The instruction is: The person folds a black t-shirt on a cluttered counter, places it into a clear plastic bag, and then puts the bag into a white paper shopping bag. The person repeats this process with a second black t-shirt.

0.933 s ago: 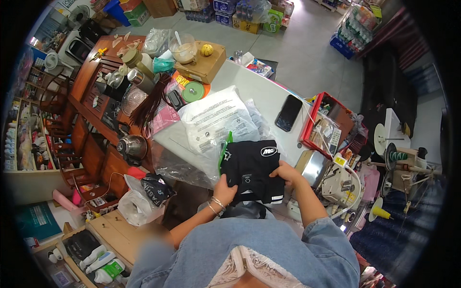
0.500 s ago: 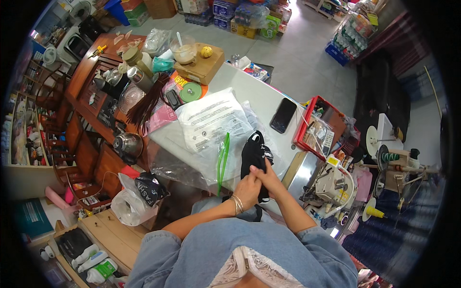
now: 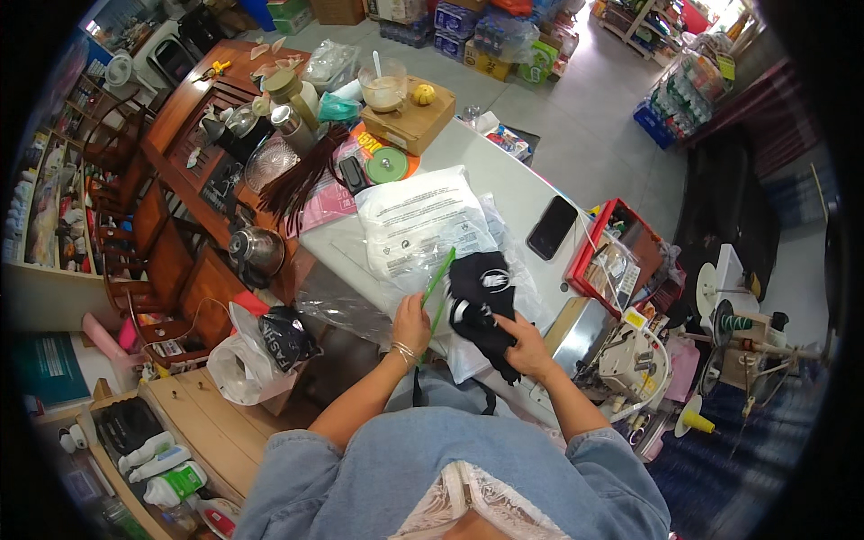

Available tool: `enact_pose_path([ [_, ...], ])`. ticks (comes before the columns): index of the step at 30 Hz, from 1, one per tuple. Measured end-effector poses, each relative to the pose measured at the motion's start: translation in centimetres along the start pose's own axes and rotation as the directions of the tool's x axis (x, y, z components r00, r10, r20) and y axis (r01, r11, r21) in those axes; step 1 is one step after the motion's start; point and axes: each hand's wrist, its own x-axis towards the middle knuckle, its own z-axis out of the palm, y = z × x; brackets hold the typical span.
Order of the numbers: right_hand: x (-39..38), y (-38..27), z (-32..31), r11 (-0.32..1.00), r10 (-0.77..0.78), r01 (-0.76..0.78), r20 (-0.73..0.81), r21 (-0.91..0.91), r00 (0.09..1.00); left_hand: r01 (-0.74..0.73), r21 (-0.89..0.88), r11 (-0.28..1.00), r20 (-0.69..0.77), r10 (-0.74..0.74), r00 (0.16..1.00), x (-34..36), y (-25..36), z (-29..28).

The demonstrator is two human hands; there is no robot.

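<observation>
Holding black cloth [image 3: 477, 283], right hand [image 3: 526, 346]; left hand [image 3: 411, 325] perhaps touching green strip [image 3: 448, 258].

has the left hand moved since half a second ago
Yes: measured against the phone, the left hand has gone leftward and farther forward from the body.

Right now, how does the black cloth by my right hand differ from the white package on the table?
The black cloth bears white marks; the white package has dark print. The cloth is in your right hand; the package lies on the table. The package looks larger than the folded cloth. Both carry contrasting markings.
</observation>
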Motion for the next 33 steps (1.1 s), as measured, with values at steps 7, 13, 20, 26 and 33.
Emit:
enact_pose_path([
  [7, 2.4, -1.6, -1.0, 0.978, -0.167, 0.201, 0.362, -0.059, 0.917, -0.023, -0.290, 0.957, -0.174, -0.029, 0.984, 1.7, 1.2, -5.0],
  [13, 3.8, -4.1, -0.9, 0.924, -0.123, 0.280, 0.491, -0.261, 0.862, -0.137, -0.095, 0.986, -0.073, 0.131, 0.989, 3.7, 4.5, -9.1],
  [20, 3.8, -1.1, 2.8, 0.973, 0.185, -0.169, -0.092, 0.158, 0.978, -0.312, 0.162, 0.936, 0.084, 0.302, 0.950, 2.9, 9.4, -10.1],
  [26, 3.0, -4.2, 7.0, 0.997, 0.005, -0.008, -0.040, -0.078, 0.999, -0.513, 0.143, 0.847, 0.159, 0.492, 0.856, 2.9, 11.8, -6.0],
  [33, 6.1, -1.7, 8.4, 0.954, -0.282, 0.299, -0.416, -0.024, 0.865, -0.515, -0.068, 0.854, 0.252, 0.515, 0.820, 2.3, 14.1, -6.1],
])
